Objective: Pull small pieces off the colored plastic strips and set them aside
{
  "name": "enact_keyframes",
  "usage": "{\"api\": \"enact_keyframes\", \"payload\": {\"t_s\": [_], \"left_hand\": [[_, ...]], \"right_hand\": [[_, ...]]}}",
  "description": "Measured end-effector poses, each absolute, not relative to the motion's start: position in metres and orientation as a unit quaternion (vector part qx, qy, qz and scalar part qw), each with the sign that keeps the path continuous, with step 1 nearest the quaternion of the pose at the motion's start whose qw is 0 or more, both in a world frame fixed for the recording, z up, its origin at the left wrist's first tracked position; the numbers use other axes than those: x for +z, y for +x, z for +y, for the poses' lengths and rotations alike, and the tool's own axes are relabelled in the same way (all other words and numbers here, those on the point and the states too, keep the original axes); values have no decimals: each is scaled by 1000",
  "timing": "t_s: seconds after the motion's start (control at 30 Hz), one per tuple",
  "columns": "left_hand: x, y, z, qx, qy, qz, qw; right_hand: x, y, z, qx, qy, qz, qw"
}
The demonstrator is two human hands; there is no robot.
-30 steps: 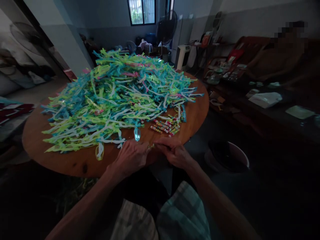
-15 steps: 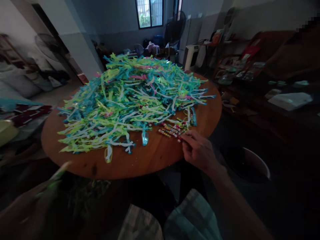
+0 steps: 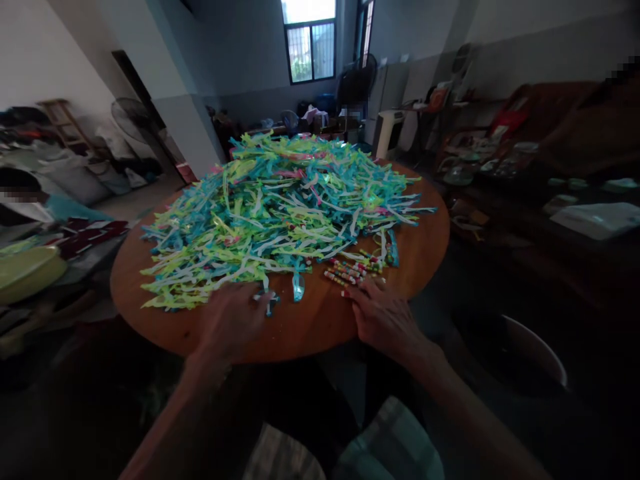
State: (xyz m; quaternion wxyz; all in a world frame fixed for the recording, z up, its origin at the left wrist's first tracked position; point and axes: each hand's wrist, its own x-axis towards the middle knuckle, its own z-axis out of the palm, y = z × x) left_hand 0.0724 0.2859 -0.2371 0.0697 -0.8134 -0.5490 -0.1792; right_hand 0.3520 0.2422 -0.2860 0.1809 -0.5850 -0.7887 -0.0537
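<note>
Left hand: the left hand (image 3: 231, 320) lies palm down at the near edge of the heap, its fingers (image 3: 257, 300) spread loosely and flat over the nearest strips, gripping nothing that I can make out.
Right hand: the right hand (image 3: 383, 317) rests on the table just below the small sticks, fingers (image 3: 361, 293) stretched forward and open, their tips touching or all but touching the closest stick; I cannot tell whether one is pinched.
Strips: a big loose heap of strips (image 3: 280, 213), blue, yellow-green and white with a few pink ones, covers most of the table top and rises highest toward the far side.
Loose strip: one blue strip with a looped end (image 3: 298, 288) lies apart from the heap on bare wood, between the two hands.
Small sticks: a short row of small sticks (image 3: 350, 272), banded in red, white and green, lies side by side at the heap's near right edge, just beyond the right hand.
Table: a round brown wooden table (image 3: 425, 247), bare along its near and right rim.
Beside the table: a dark round tub with a pale rim (image 3: 530, 347) stands on the floor to the right, low and near the person's right forearm.
Left side: a yellow-green basin (image 3: 27, 270) sits at the left, well apart from the table.
</note>
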Motion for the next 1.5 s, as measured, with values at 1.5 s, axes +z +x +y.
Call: {"api": "enact_keyframes", "payload": {"t_s": [1.5], "left_hand": [[-239, 168, 298, 86, -892, -443, 28]], "right_hand": [[-297, 353, 236, 280, -522, -627, 506]]}}
